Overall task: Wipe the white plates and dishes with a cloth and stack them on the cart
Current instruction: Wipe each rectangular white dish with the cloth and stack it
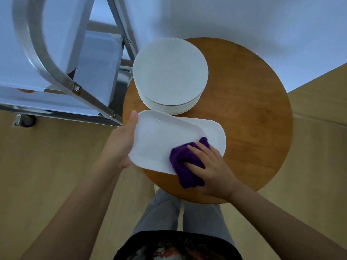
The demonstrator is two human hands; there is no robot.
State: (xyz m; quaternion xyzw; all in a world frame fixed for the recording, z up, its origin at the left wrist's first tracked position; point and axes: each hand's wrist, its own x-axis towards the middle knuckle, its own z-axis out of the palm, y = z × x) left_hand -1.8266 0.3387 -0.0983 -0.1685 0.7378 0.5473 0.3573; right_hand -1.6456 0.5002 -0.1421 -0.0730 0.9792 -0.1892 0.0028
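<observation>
Right hand [210, 166] presses a purple cloth [185, 162] on the white dish [161, 139], left hand [122, 139] gripping its 9 o'clock edge over the desk [253, 119]. Looks like another dish underneath. Wipe toward 12 o'clock, keep it steady.

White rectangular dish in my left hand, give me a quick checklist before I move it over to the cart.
1. Left hand holds the white rectangular dish by its edge: ok.
2. Purple cloth off the dish: not ok, the right hand presses it on the near corner.
3. Dish fully wiped: cannot tell.
4. Second white dish underneath stays on the round wooden table: ok.
5. Landing space on the metal cart shelf: cannot tell.
</observation>
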